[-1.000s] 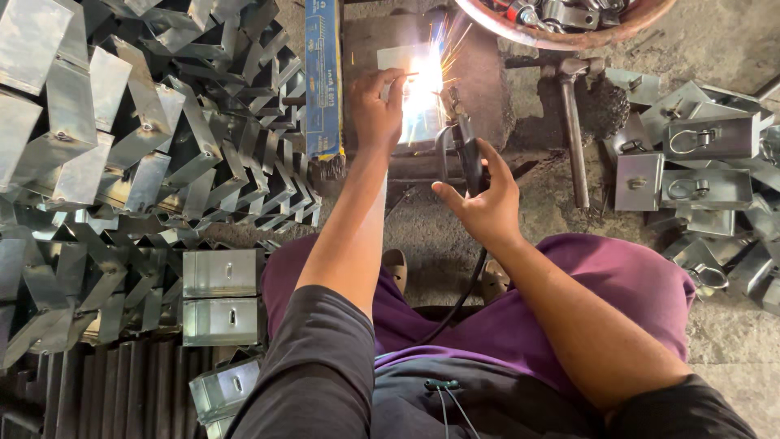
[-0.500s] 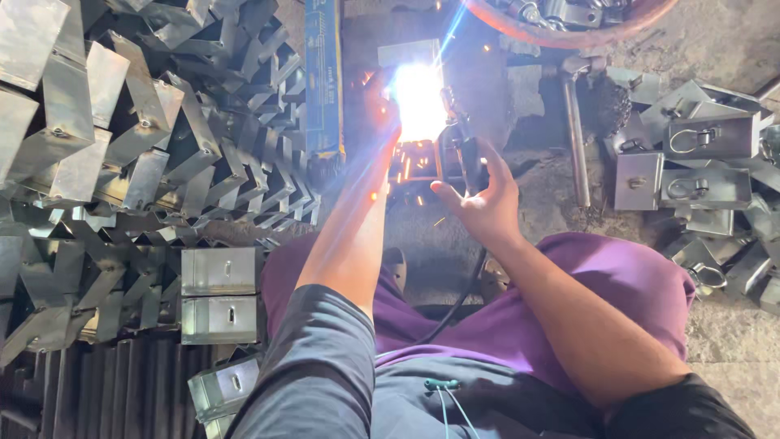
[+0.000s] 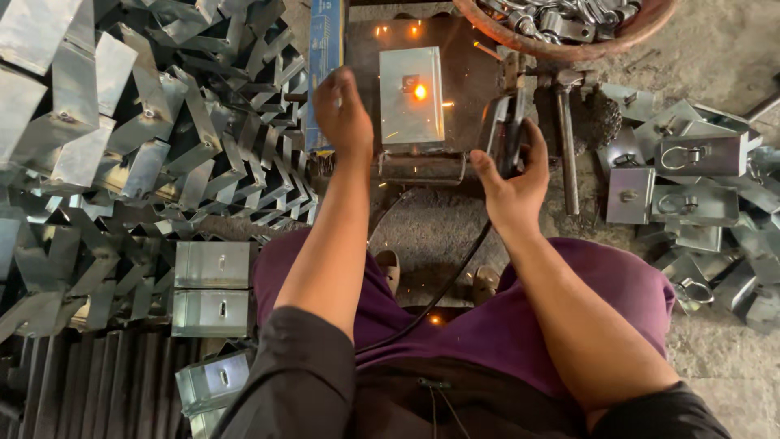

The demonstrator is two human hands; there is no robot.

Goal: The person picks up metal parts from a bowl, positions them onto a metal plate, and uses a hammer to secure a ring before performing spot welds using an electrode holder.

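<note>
Fingers of left hand [image 3: 343, 112] hovering loosely apart just left of glowing steel plate [image 3: 412, 96], w/ right hand [image 3: 513, 180] clamping electrode holder [image 3: 505, 134] on plate's right.

One metal plate [image 3: 411, 96] being welded, two hands, one bowl [image 3: 569, 45], perhaps dozens of bent brackets [image 3: 146, 146]

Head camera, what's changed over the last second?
The bright arc glare is gone, leaving a glowing orange spot on the metal plate. The left hand has pulled off the plate to its left edge. The right hand still grips the welding holder, and the piles of metal parts are unmoved.
</note>
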